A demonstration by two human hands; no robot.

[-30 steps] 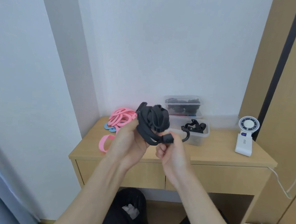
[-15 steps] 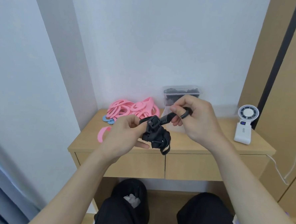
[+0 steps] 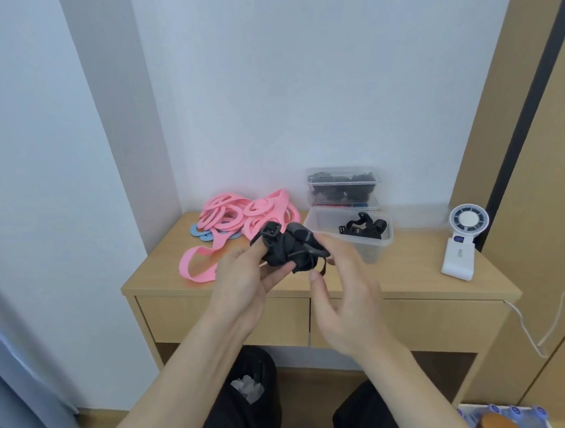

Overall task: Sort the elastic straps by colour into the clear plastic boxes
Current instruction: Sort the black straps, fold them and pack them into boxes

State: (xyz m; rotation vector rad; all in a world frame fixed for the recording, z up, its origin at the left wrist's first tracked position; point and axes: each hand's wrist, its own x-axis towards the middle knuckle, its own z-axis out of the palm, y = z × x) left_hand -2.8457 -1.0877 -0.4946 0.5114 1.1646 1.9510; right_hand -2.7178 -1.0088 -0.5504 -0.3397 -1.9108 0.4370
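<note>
The left hand (image 3: 244, 281) grips the black strap bundle (image 3: 285, 248), thumb and fingers curled round its lower left side. The right hand (image 3: 349, 297) has come down from where it was pulling a strap end up and away half a second ago. It now lies beside the bundle with thumb and fingers loosely spread, its blurred fingertips at the bundle's right edge. The strap that was drawn out taut then is slack again in the clump.

The bundle hangs in the air above the front of the desk (image 3: 419, 281), just in front of the open clear box (image 3: 376, 251), which holds a few black straps (image 3: 361, 227). A closed clear box (image 3: 343, 170) with dark contents stands behind it. The pink straps (image 3: 241, 214) are piled to the left, and a white fan (image 3: 463, 244) stands to the right.
</note>
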